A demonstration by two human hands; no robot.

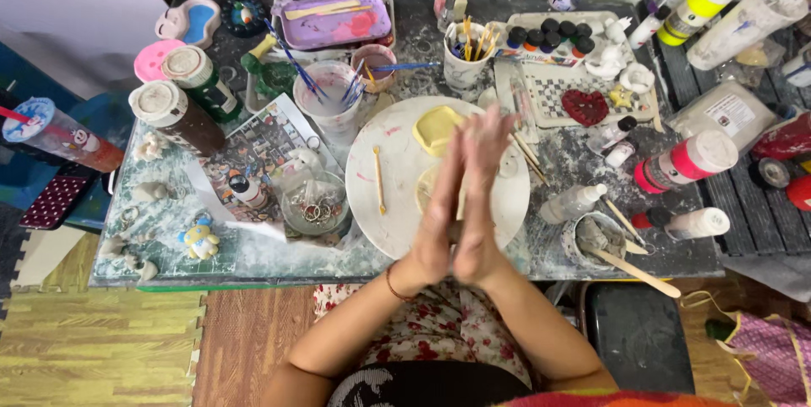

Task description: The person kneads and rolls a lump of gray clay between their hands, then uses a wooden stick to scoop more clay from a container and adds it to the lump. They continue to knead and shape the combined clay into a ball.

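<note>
— What's on the cluttered craft table [253, 259]?

— I see my left hand [441, 208] and right hand [480, 196] pressed flat together, fingers straight, over the round white board [384, 204]; I cannot tell if anything lies between them.

— Packages?

— A pink-labelled white bottle [686, 162] lies right of the board.

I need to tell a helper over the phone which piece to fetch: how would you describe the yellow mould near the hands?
Start at the big round white board in the middle of the cluttered table. At its top edge, just left of the pressed-together hands' fingertips, lies the yellow mould. It is the only pale yellow, squarish, shallow-rimmed piece on the board; the thin stick beside it is slim and straight.
</note>
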